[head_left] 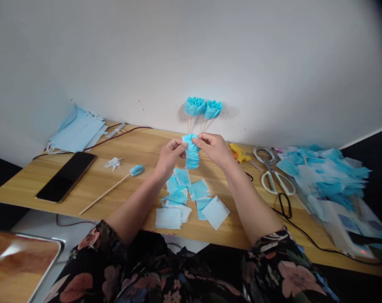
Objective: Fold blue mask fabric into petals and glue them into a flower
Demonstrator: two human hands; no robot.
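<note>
A pleated blue strip (192, 159) hangs between my two hands above the middle of the table. My left hand (173, 152) pinches its upper left edge, and my right hand (211, 146) pinches its upper right edge with thumb and fingers. Below them, cut blue squares (216, 212) and pale pieces (168, 218) lie loosely overlapped near the front edge. Two blue fabric flowers (194, 106) on thin sticks lean by the wall behind my hands. To the left lies a wooden stick (105, 194) with a small blue bud (137, 170) at its end.
On the left of the table (137, 143) are face masks (79, 130), a phone (66, 176) and a small white scrap (113, 163). Rightward lie a yellow glue gun (240, 153), white-handled scissors (278, 182), a black cable (311, 239) and a heap of blue scraps (328, 172).
</note>
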